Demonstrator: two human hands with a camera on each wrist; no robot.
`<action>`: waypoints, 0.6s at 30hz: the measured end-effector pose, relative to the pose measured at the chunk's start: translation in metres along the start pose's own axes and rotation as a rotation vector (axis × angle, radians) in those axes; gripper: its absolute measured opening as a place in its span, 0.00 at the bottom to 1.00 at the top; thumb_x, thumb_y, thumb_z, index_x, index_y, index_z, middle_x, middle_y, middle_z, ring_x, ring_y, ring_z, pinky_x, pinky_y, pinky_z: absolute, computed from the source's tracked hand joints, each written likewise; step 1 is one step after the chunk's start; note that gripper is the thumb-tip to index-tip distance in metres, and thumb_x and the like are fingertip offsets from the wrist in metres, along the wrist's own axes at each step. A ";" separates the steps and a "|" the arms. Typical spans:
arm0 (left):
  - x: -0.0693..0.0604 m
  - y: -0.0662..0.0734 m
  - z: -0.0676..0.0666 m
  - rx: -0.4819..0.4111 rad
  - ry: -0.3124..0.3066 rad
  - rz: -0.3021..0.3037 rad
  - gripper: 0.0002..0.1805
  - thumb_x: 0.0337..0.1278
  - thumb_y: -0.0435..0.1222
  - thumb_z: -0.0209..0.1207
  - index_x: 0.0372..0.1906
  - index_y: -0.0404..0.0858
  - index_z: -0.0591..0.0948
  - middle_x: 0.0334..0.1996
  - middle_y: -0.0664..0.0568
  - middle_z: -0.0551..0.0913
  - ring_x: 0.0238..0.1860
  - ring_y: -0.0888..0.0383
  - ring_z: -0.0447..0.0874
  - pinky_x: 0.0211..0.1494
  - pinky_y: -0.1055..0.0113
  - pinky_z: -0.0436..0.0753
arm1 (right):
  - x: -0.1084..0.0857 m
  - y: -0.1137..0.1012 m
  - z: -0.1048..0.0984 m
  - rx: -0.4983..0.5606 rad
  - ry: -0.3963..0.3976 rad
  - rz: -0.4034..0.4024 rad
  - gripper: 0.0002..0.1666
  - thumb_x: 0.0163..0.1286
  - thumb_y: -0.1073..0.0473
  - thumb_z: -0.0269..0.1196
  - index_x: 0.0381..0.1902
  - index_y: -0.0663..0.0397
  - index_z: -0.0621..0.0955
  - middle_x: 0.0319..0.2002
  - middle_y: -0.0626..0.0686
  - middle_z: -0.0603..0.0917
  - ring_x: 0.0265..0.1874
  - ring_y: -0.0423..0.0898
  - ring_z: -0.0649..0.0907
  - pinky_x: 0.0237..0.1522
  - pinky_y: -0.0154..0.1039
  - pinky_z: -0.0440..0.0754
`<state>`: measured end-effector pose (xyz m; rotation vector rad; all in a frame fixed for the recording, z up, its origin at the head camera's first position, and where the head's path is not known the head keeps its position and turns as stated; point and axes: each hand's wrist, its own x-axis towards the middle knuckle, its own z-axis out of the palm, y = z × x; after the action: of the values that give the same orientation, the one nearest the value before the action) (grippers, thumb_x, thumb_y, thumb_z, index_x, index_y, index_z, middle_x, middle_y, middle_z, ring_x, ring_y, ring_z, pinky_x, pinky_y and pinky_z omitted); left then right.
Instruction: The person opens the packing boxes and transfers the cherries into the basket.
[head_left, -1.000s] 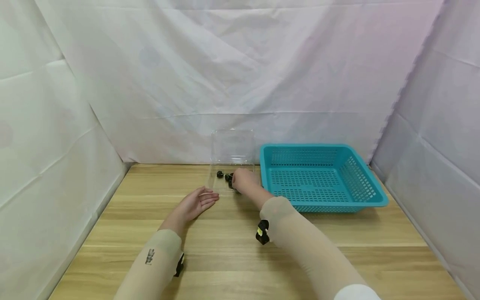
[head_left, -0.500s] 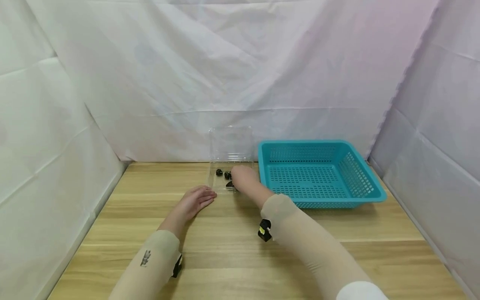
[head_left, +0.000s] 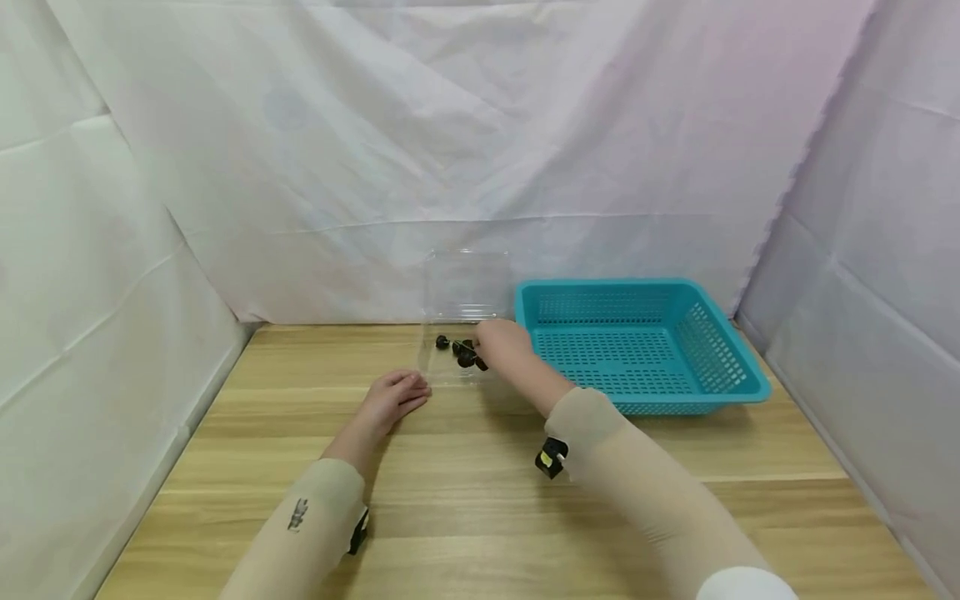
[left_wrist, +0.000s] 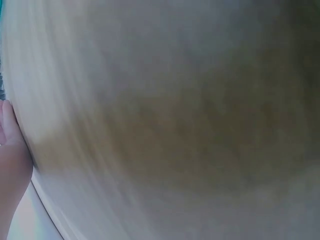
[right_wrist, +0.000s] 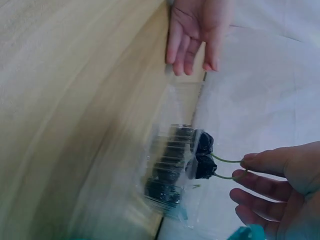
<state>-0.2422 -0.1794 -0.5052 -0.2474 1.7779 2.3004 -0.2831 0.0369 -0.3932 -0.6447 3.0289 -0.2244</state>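
A clear plastic box with a raised lid [head_left: 467, 283] stands against the back cloth, several dark round fruits [head_left: 442, 342] in its base. My right hand [head_left: 504, 342] is over the box's right side. In the right wrist view its thumb and index finger [right_wrist: 265, 182] pinch the thin green stems [right_wrist: 227, 161] of two dark fruits [right_wrist: 204, 167], which hang beside the box's clear wall [right_wrist: 190, 200]. At the box's front left corner rests my left hand [head_left: 392, 402], fingers relaxed and holding nothing. Only part of that hand [left_wrist: 12, 150] shows in the left wrist view.
A turquoise perforated basket [head_left: 637, 408] stands just right of the box, near the back edge of the wooden table [head_left: 450, 500]. White cloth [head_left: 337, 150] hangs behind and on both sides.
My right hand has moved back and to the right, and more dark fruits show beside it. The clear box has shifted slightly right. My left hand has barely moved.
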 end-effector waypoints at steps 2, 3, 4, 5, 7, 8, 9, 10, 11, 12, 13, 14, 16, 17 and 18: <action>0.001 -0.002 0.000 -0.012 -0.010 0.010 0.15 0.74 0.32 0.48 0.52 0.22 0.73 0.41 0.39 0.82 0.43 0.51 0.85 0.55 0.58 0.82 | -0.004 0.004 -0.005 0.018 0.002 0.006 0.16 0.70 0.64 0.59 0.21 0.49 0.82 0.21 0.45 0.77 0.19 0.41 0.71 0.17 0.32 0.64; 0.001 -0.002 0.000 -0.016 -0.016 0.014 0.14 0.74 0.32 0.48 0.50 0.22 0.74 0.40 0.40 0.83 0.43 0.51 0.85 0.55 0.58 0.82 | -0.006 0.005 -0.008 0.024 0.008 0.005 0.13 0.71 0.61 0.60 0.26 0.48 0.86 0.25 0.44 0.81 0.21 0.40 0.75 0.18 0.32 0.68; 0.001 -0.003 0.001 -0.020 -0.018 0.015 0.14 0.74 0.33 0.49 0.49 0.23 0.74 0.39 0.41 0.83 0.43 0.51 0.85 0.55 0.58 0.82 | -0.009 0.007 -0.010 0.028 0.016 0.003 0.09 0.71 0.59 0.62 0.32 0.47 0.88 0.30 0.44 0.84 0.24 0.41 0.78 0.20 0.32 0.73; 0.001 -0.003 0.001 -0.022 -0.018 0.015 0.14 0.74 0.33 0.49 0.49 0.23 0.74 0.39 0.41 0.83 0.42 0.52 0.85 0.55 0.58 0.82 | -0.011 0.009 -0.013 0.036 0.025 0.003 0.08 0.71 0.57 0.63 0.38 0.46 0.89 0.34 0.45 0.86 0.28 0.41 0.81 0.22 0.33 0.77; 0.001 -0.004 0.002 -0.016 -0.024 0.018 0.15 0.75 0.34 0.49 0.49 0.22 0.73 0.39 0.41 0.83 0.43 0.52 0.85 0.55 0.58 0.82 | -0.016 0.013 -0.019 0.054 0.033 -0.006 0.09 0.71 0.56 0.63 0.44 0.45 0.88 0.42 0.46 0.87 0.34 0.42 0.84 0.28 0.35 0.82; 0.001 -0.004 0.002 -0.016 -0.024 0.019 0.16 0.75 0.34 0.49 0.50 0.21 0.73 0.40 0.40 0.82 0.43 0.51 0.85 0.55 0.58 0.82 | -0.018 0.015 -0.023 0.064 0.040 -0.007 0.10 0.70 0.56 0.64 0.45 0.46 0.88 0.44 0.46 0.86 0.36 0.43 0.84 0.31 0.37 0.84; 0.001 -0.004 0.003 -0.016 -0.022 0.016 0.17 0.75 0.34 0.49 0.51 0.20 0.72 0.41 0.39 0.82 0.43 0.51 0.85 0.56 0.58 0.82 | -0.019 0.017 -0.025 0.071 0.050 -0.007 0.09 0.70 0.56 0.64 0.45 0.46 0.88 0.44 0.47 0.86 0.36 0.43 0.84 0.32 0.38 0.84; 0.001 -0.004 0.003 -0.012 -0.025 0.015 0.18 0.75 0.34 0.49 0.52 0.20 0.71 0.42 0.38 0.82 0.44 0.50 0.85 0.56 0.58 0.81 | -0.021 0.020 -0.028 0.080 0.061 -0.003 0.09 0.70 0.55 0.64 0.44 0.46 0.88 0.44 0.47 0.86 0.37 0.43 0.84 0.33 0.38 0.84; 0.001 -0.004 0.003 -0.008 -0.029 0.016 0.18 0.75 0.34 0.48 0.53 0.19 0.71 0.42 0.37 0.81 0.44 0.50 0.85 0.56 0.58 0.81 | -0.023 0.023 -0.030 0.095 0.072 0.001 0.09 0.70 0.56 0.64 0.44 0.46 0.88 0.44 0.47 0.86 0.37 0.43 0.84 0.34 0.39 0.85; 0.000 -0.004 0.003 -0.006 -0.030 0.016 0.19 0.75 0.35 0.48 0.53 0.19 0.71 0.42 0.37 0.81 0.44 0.50 0.85 0.57 0.57 0.81 | -0.024 0.025 -0.032 0.111 0.086 0.001 0.08 0.70 0.56 0.64 0.43 0.47 0.88 0.44 0.47 0.86 0.38 0.44 0.83 0.35 0.39 0.84; -0.001 -0.004 0.003 -0.010 -0.026 0.015 0.19 0.75 0.34 0.49 0.54 0.19 0.71 0.42 0.37 0.81 0.44 0.49 0.85 0.57 0.57 0.81 | -0.025 0.027 -0.033 0.125 0.102 0.006 0.08 0.69 0.56 0.64 0.43 0.48 0.88 0.44 0.48 0.86 0.38 0.44 0.83 0.36 0.40 0.84; -0.001 -0.004 0.002 -0.012 -0.023 0.014 0.19 0.75 0.34 0.49 0.54 0.19 0.70 0.42 0.37 0.81 0.44 0.49 0.85 0.56 0.57 0.81 | -0.027 0.030 -0.034 0.141 0.114 0.008 0.08 0.70 0.56 0.64 0.43 0.48 0.88 0.44 0.48 0.85 0.38 0.45 0.83 0.35 0.41 0.84; -0.002 -0.004 0.002 -0.016 -0.018 0.011 0.19 0.75 0.34 0.49 0.55 0.19 0.70 0.41 0.37 0.82 0.43 0.50 0.85 0.56 0.57 0.81 | -0.030 0.035 -0.036 0.168 0.134 0.019 0.08 0.70 0.57 0.64 0.43 0.49 0.88 0.44 0.49 0.85 0.39 0.45 0.82 0.35 0.42 0.84; -0.002 -0.004 0.002 -0.018 -0.011 0.008 0.19 0.74 0.34 0.49 0.55 0.19 0.69 0.40 0.38 0.82 0.43 0.50 0.85 0.55 0.58 0.82 | -0.031 0.037 -0.037 0.175 0.142 0.023 0.09 0.70 0.57 0.64 0.43 0.49 0.88 0.44 0.49 0.85 0.39 0.45 0.82 0.35 0.42 0.84; -0.002 -0.004 0.002 -0.024 -0.003 0.004 0.18 0.74 0.34 0.50 0.55 0.20 0.69 0.39 0.38 0.83 0.42 0.49 0.86 0.55 0.58 0.82 | -0.033 0.040 -0.038 0.181 0.147 0.030 0.09 0.70 0.58 0.64 0.44 0.49 0.88 0.44 0.49 0.85 0.39 0.45 0.82 0.35 0.42 0.83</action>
<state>-0.2395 -0.1766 -0.5082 -0.2445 1.7513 2.3253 -0.2716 0.0911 -0.3615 -0.5931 3.1028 -0.5606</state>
